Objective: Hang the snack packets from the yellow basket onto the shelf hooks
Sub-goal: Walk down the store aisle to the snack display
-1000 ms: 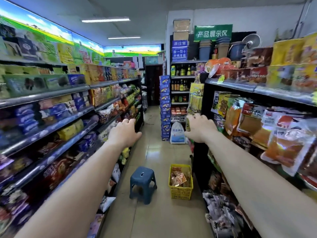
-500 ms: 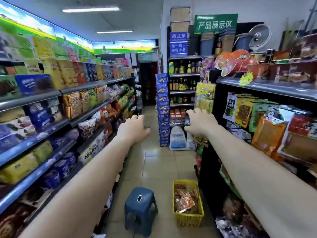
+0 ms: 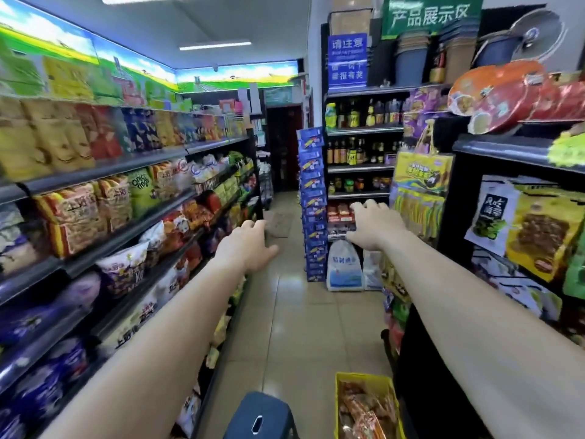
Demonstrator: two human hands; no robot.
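Basket (image 3: 364, 380) right of stool (image 3: 260, 415)

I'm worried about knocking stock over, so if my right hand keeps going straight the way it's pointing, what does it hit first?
Probably the shelf of red packets straight beyond the right hand, with the white bag on the floor below. Depth is hard to judge here.

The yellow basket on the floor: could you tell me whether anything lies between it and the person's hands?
Nothing visible does. The yellow basket sits open-topped on the floor beside the blue stool, below the raised right hand and left hand. Both hands are empty, with clear air beneath them.
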